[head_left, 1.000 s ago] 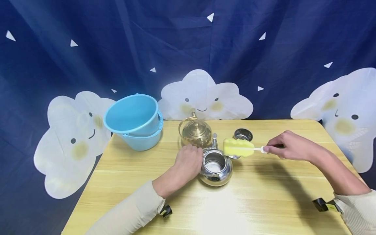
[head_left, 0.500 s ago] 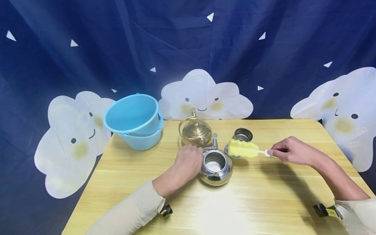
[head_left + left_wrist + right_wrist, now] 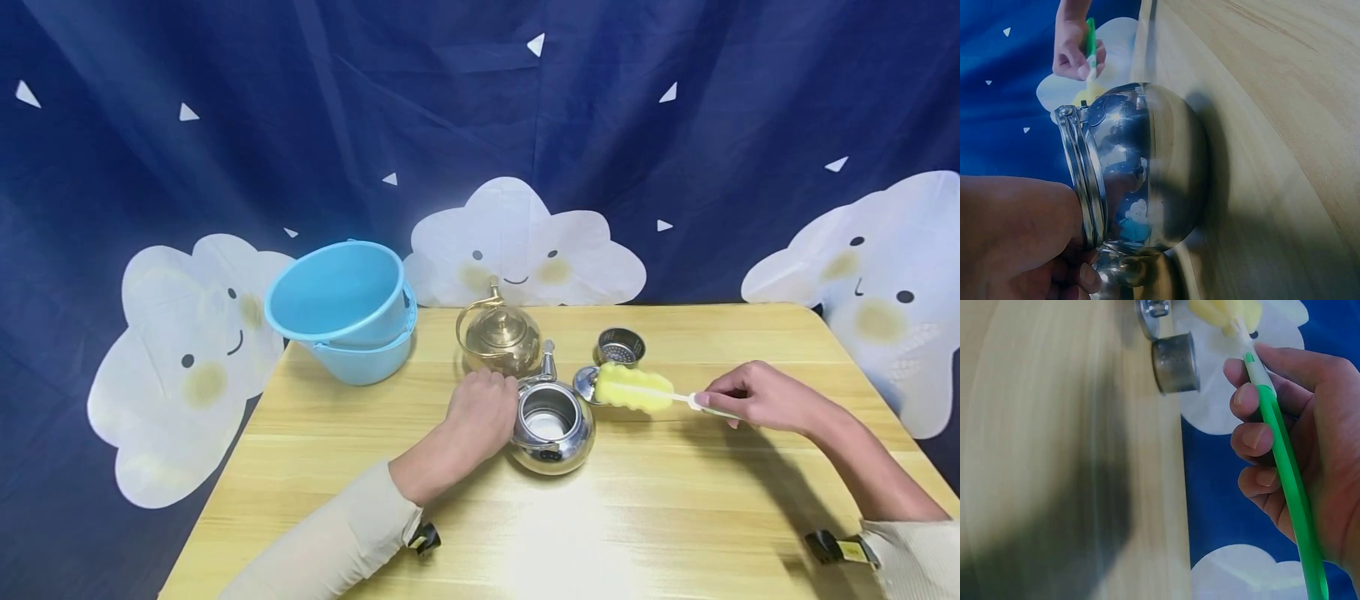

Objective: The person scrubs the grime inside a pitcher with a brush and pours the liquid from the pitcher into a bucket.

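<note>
A silver teapot point(image 3: 558, 458) without its lid stands on the table, its round mouth facing up. My left hand point(image 3: 483, 412) grips the teapot's folded-down handle point(image 3: 1082, 169) at its left side. In my right hand point(image 3: 765, 398) is a sponge bottle brush with a yellow head point(image 3: 636, 388); the fingers curl round its green and white handle point(image 3: 1282, 437). The brush head hangs above the table, right of the teapot, partly covering a silver lid point(image 3: 587, 383). Behind that lid sits a perforated metal strainer point(image 3: 621, 347).
A gold teapot point(image 3: 504, 337) with its lid on stands behind the silver one. At the back left are light-blue buckets point(image 3: 360, 358), one nested tilted in the other. A dark blue curtain point(image 3: 450, 100) with clouds hangs behind the wooden table point(image 3: 337, 442).
My right hand has moved right and down toward me with the bottle brush, away from the silver teapot, uncovering more of the lid and strainer. The left hand has stayed on the teapot's handle.
</note>
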Available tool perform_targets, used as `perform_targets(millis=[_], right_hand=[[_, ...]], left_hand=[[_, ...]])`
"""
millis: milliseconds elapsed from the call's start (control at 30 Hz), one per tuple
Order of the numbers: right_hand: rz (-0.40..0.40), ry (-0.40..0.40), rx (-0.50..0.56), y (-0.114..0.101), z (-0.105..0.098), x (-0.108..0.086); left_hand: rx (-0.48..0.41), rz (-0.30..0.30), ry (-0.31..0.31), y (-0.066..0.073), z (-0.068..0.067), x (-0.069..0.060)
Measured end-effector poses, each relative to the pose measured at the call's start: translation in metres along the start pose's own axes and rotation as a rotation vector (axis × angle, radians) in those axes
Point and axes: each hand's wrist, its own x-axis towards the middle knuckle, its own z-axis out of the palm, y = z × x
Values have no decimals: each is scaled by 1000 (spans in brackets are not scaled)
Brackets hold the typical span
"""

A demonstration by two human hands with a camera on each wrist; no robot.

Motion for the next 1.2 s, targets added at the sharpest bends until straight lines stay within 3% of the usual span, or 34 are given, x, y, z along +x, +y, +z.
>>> perform_targets(millis=[367, 800, 1200], right_hand=[[143, -65, 73, 19, 2, -10], [179, -86, 82, 36, 8, -15], [229, -108, 61, 48, 8, -13]], left_hand=[[1, 2, 17, 0, 1, 0], [-15, 0, -34, -1, -1, 0], [-8, -1, -6, 0, -1, -1]])
